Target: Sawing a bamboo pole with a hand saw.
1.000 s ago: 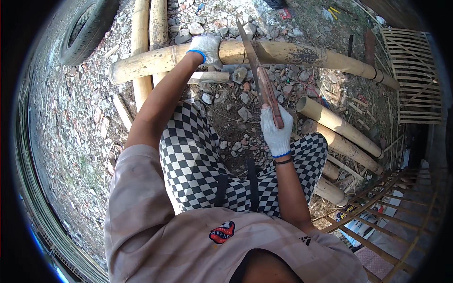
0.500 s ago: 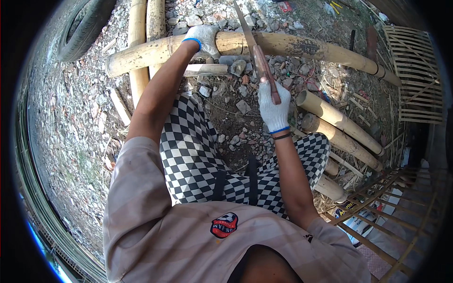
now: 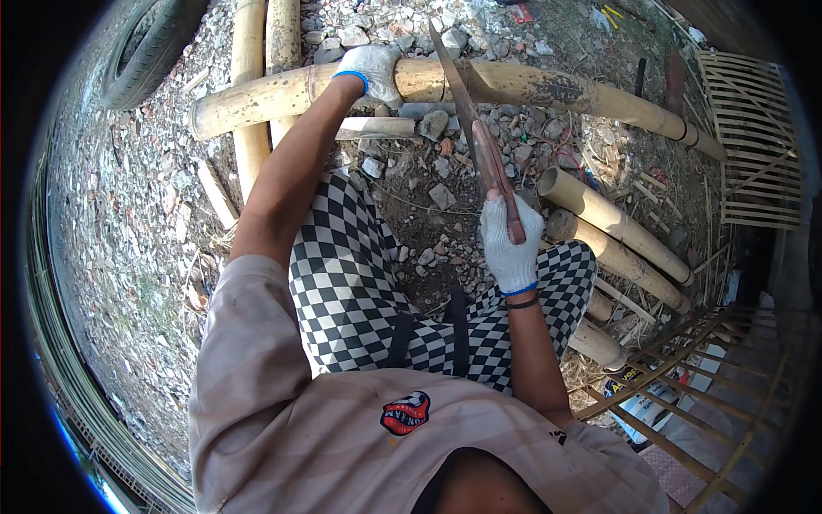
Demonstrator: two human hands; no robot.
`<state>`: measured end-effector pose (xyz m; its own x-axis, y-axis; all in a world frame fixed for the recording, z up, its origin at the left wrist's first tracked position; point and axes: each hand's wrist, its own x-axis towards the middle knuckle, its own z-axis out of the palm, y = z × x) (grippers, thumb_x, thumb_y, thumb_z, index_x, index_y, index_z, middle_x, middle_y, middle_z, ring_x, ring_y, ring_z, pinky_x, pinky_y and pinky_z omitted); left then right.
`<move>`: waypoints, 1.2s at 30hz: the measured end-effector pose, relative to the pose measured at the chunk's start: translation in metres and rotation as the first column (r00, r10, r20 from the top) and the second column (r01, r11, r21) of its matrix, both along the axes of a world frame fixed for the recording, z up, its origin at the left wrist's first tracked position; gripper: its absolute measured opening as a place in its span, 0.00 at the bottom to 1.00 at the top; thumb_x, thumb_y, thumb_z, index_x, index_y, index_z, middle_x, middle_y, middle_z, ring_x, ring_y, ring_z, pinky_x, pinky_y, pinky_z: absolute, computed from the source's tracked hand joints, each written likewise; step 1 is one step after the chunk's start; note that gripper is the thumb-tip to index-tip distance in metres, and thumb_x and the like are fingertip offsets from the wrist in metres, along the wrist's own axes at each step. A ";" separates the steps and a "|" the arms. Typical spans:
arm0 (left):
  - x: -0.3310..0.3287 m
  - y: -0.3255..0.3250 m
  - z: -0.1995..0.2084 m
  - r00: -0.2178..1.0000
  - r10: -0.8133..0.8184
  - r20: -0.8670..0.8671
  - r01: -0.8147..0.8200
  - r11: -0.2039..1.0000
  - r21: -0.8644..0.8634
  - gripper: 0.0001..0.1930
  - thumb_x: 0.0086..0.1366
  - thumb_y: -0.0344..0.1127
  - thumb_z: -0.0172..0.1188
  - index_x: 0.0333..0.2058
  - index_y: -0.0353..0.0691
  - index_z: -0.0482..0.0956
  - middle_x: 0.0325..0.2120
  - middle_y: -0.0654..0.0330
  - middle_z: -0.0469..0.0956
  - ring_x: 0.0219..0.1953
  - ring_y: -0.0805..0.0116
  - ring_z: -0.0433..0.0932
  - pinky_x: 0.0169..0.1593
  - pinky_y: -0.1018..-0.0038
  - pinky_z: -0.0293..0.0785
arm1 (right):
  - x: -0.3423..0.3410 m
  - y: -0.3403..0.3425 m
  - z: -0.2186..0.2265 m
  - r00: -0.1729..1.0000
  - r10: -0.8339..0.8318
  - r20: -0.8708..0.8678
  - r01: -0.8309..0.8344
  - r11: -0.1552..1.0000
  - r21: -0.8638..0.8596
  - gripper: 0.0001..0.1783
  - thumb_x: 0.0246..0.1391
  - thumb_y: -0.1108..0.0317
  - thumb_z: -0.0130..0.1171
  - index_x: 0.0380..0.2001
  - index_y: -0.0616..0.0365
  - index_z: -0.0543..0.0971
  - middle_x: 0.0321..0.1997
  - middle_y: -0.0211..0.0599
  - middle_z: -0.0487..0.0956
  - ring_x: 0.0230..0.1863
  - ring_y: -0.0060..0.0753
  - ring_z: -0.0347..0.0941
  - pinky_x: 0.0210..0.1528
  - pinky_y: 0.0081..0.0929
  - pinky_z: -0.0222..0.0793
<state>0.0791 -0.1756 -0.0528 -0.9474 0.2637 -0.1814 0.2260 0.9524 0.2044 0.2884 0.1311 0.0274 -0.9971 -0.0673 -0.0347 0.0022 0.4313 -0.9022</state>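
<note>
A thick bamboo pole [image 3: 548, 86] lies crosswise in front of me, its left part resting over two other bamboo poles [image 3: 248, 51]. My left hand [image 3: 370, 72], in a white knit glove with a blue cuff, is wrapped over the top of the crosswise pole. In my right hand [image 3: 512, 244], gloved alike, is the wooden handle of a handsaw [image 3: 461, 96]. The saw's blade lies across the pole, to the right of my left hand, its tip pointing away from me. Whether the teeth sit in a cut is hard to see.
Cut bamboo lengths [image 3: 618, 224] lie on the ground at right. A tire [image 3: 154, 53] stands at the far left. Slatted bamboo racks [image 3: 753, 128] are along the right side. Stones and rubble [image 3: 441, 195] cover the ground. A short bamboo piece [image 3: 377, 128] lies just below the pole.
My right hand has drawn the saw back toward me and slightly right, so its handle sits farther from the pole. My left hand stays on the pole.
</note>
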 end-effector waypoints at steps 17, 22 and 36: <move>-0.012 0.015 -0.011 0.999 -0.033 -0.042 0.035 0.998 0.053 0.42 0.36 0.58 0.78 0.53 0.46 0.83 0.47 0.50 0.86 0.51 0.48 0.84 0.56 0.57 0.80 | -0.083 -0.038 -0.014 0.988 -0.021 -0.151 0.039 0.992 0.119 0.31 0.72 0.49 0.58 0.25 0.68 0.76 0.15 0.33 0.69 0.20 0.23 0.63 0.25 0.35 0.58; 0.001 -0.002 -0.010 1.000 0.023 -0.014 -0.023 1.000 0.009 0.45 0.31 0.59 0.78 0.52 0.45 0.83 0.46 0.47 0.86 0.50 0.46 0.85 0.54 0.56 0.81 | -0.027 -0.021 0.003 1.000 -0.013 -0.005 0.013 1.000 -0.003 0.26 0.72 0.50 0.59 0.30 0.65 0.81 0.16 0.28 0.73 0.20 0.19 0.69 0.24 0.28 0.62; 0.006 -0.022 -0.019 0.997 0.058 -0.057 -0.060 0.997 -0.047 0.45 0.34 0.57 0.78 0.55 0.47 0.82 0.47 0.49 0.86 0.50 0.48 0.85 0.56 0.58 0.80 | -0.001 -0.023 -0.013 0.991 -0.026 -0.132 0.022 0.999 -0.033 0.23 0.73 0.52 0.58 0.42 0.64 0.87 0.18 0.35 0.77 0.21 0.25 0.73 0.25 0.32 0.65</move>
